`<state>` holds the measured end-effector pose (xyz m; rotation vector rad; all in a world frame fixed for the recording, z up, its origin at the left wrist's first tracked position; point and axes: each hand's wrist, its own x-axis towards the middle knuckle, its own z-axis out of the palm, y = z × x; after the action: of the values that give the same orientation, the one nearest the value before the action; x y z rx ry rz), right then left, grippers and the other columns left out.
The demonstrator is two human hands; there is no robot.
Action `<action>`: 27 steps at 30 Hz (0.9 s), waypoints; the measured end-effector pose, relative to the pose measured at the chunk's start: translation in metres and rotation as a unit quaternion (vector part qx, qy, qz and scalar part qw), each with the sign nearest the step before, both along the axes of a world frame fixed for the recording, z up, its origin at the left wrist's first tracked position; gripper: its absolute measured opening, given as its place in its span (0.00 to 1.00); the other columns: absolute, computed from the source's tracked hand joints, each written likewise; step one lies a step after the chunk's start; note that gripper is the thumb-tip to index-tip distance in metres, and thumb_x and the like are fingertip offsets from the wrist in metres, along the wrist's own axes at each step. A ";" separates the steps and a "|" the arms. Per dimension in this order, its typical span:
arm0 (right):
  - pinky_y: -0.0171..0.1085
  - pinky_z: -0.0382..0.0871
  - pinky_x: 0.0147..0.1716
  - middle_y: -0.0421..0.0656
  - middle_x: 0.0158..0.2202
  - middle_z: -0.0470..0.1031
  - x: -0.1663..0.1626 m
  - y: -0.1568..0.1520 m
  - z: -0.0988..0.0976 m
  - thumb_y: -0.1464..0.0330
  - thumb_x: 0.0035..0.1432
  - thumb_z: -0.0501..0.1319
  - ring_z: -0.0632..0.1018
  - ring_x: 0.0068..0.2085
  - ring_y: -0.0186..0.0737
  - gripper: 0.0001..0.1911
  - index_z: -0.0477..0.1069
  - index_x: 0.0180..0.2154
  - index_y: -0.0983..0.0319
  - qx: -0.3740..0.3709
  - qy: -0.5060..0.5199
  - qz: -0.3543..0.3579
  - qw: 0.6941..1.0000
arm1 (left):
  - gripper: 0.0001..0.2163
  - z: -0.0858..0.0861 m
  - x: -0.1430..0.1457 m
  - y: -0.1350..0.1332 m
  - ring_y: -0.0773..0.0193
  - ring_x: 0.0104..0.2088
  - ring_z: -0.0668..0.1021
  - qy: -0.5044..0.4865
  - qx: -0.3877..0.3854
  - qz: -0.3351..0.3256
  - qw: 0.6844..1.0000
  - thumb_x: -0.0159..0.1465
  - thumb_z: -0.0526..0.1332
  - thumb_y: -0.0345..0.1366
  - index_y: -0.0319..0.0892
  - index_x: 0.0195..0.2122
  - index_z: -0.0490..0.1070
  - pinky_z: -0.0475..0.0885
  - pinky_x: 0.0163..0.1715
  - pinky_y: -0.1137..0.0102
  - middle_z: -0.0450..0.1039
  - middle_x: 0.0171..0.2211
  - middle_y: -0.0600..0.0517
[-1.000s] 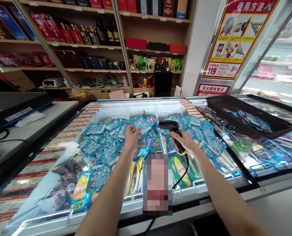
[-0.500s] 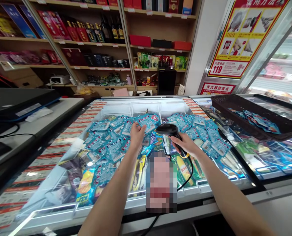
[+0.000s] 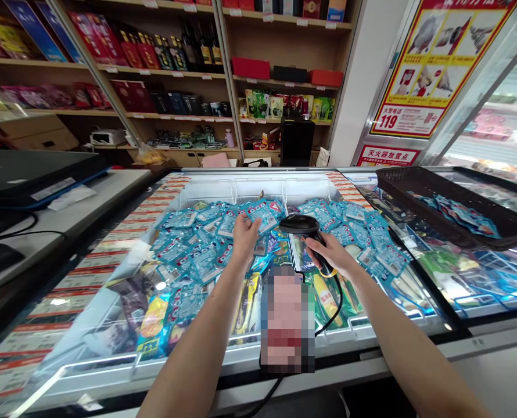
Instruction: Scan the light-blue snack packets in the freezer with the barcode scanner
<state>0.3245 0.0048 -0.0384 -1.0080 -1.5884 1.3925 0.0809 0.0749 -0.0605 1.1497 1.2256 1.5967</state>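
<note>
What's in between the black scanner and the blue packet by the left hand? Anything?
Nothing that I can see. The black scanner, held in the right hand, shows just right of the blue packet by the left hand, and no other thing stands visibly between them.

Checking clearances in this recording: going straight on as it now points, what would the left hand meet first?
Probably the blue packet right at the left hand's fingertips; whether they already touch it is hard to tell from this single view.
</note>
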 end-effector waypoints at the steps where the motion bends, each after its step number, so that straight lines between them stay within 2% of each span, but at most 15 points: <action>1: 0.33 0.63 0.16 0.37 0.23 0.69 0.000 0.000 0.000 0.48 0.59 0.61 0.70 0.19 0.33 0.24 0.68 0.43 0.62 0.000 0.002 0.002 1.000 | 0.16 0.000 0.000 0.000 0.74 0.20 0.56 0.002 0.001 0.001 1.000 0.57 0.66 0.41 0.45 0.41 0.60 0.60 0.18 0.77 0.46 0.25 0.61; 7: 0.33 0.63 0.17 0.37 0.24 0.69 0.000 -0.002 0.002 0.48 0.58 0.62 0.70 0.19 0.32 0.23 0.68 0.40 0.61 -0.002 -0.003 -0.003 1.000 | 0.15 0.000 0.000 -0.001 0.74 0.20 0.56 0.006 0.005 0.000 1.000 0.58 0.65 0.40 0.45 0.41 0.61 0.60 0.18 0.77 0.46 0.25 0.61; 11: 0.33 0.64 0.17 0.38 0.25 0.70 0.000 -0.005 0.009 0.48 0.57 0.62 0.70 0.19 0.32 0.22 0.67 0.35 0.61 -0.005 0.012 -0.017 1.000 | 0.14 0.003 0.002 -0.002 0.74 0.19 0.57 0.007 0.006 0.011 1.000 0.57 0.65 0.39 0.45 0.40 0.61 0.60 0.18 0.77 0.47 0.24 0.61; 14: 0.34 0.64 0.16 0.37 0.24 0.69 0.001 -0.004 0.013 0.47 0.56 0.63 0.69 0.18 0.31 0.23 0.67 0.35 0.61 -0.015 0.045 -0.039 0.998 | 0.14 0.010 0.001 -0.002 0.71 0.21 0.63 0.044 0.020 0.020 0.999 0.57 0.65 0.39 0.44 0.41 0.64 0.63 0.20 0.76 0.57 0.24 0.59; 17: 0.34 0.63 0.14 0.36 0.24 0.68 0.005 -0.001 0.014 0.47 0.54 0.64 0.68 0.17 0.31 0.25 0.68 0.39 0.61 -0.029 0.074 -0.062 0.995 | 0.12 0.020 -0.007 -0.001 0.65 0.31 0.74 0.111 0.059 0.039 0.991 0.59 0.63 0.38 0.42 0.43 0.67 0.70 0.30 0.72 0.72 0.34 0.52; 20: 0.33 0.63 0.14 0.36 0.25 0.69 0.009 0.003 0.012 0.47 0.53 0.64 0.69 0.18 0.31 0.26 0.68 0.41 0.61 -0.035 0.089 -0.075 0.993 | 0.11 0.026 -0.023 -0.001 0.58 0.40 0.77 0.234 0.079 0.107 0.963 0.61 0.61 0.36 0.41 0.45 0.70 0.72 0.43 0.64 0.75 0.39 0.47; 23: 0.33 0.63 0.14 0.37 0.25 0.70 0.012 0.004 0.011 0.46 0.52 0.64 0.68 0.18 0.31 0.27 0.67 0.41 0.61 -0.038 0.099 -0.094 0.990 | 0.14 0.027 -0.040 -0.002 0.50 0.48 0.75 0.319 0.067 0.172 0.929 0.61 0.59 0.35 0.40 0.49 0.70 0.67 0.53 0.56 0.74 0.42 0.43; 27: 0.34 0.62 0.14 0.37 0.24 0.69 0.011 0.006 0.010 0.45 0.50 0.64 0.68 0.18 0.32 0.28 0.67 0.40 0.61 -0.048 0.094 -0.109 0.988 | 0.25 0.027 -0.046 -0.008 0.43 0.57 0.69 0.404 0.058 0.220 0.886 0.60 0.59 0.32 0.35 0.60 0.64 0.62 0.58 0.50 0.67 0.55 0.35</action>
<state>0.3357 0.0108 -0.0288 -1.0398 -1.2453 1.3779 0.0345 0.0667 -0.0331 1.8113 2.0642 1.5518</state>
